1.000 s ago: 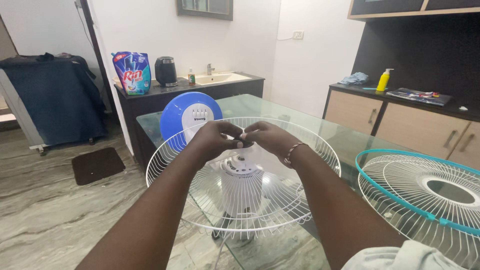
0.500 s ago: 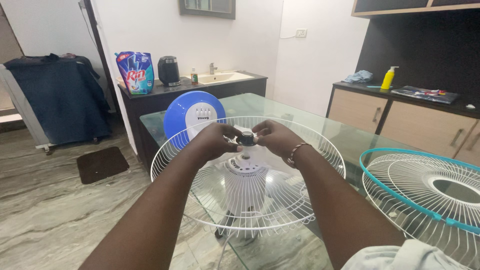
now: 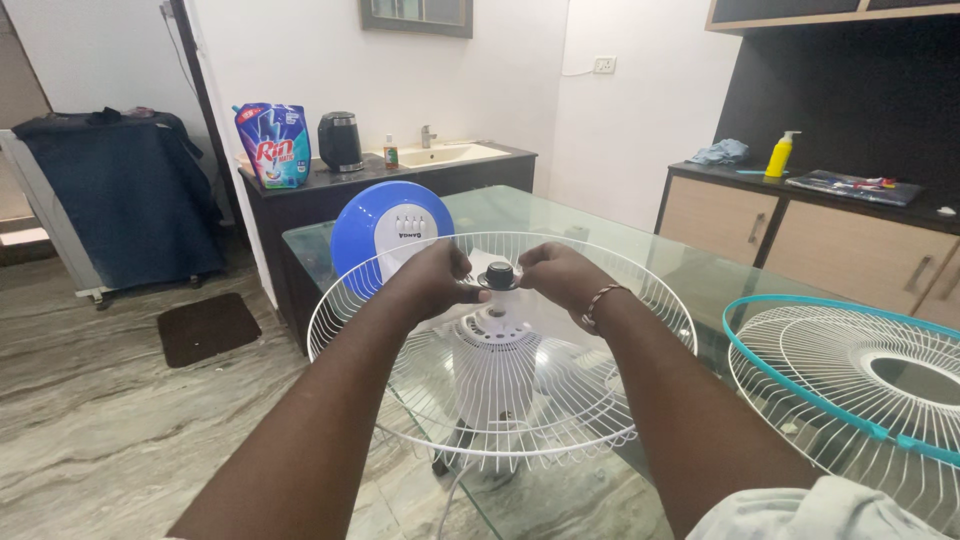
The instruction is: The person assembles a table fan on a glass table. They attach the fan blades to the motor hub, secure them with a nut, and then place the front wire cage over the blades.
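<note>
A white wire rear fan guard [image 3: 400, 420] is mounted around a white motor housing [image 3: 495, 365] that stands on the glass table [image 3: 520, 215]. A small black round nut [image 3: 499, 274] sits at the tip of the motor shaft, above the housing. My left hand [image 3: 432, 282] pinches the nut from the left. My right hand [image 3: 560, 275], with a bead bracelet on its wrist, pinches it from the right. Behind my hands stands the fan's blue and white base [image 3: 385, 228].
A second wire guard with a teal rim [image 3: 830, 400] lies at the right. A dark counter [image 3: 330, 190] behind holds a blue pouch [image 3: 273, 145], a black kettle [image 3: 340, 141] and a sink. A yellow bottle [image 3: 779, 156] stands on the right cabinet. A dark mat [image 3: 208, 327] lies on the floor.
My fingers have drawn back from over the nut, so its black top now shows between both hands. The view has shifted slightly.
</note>
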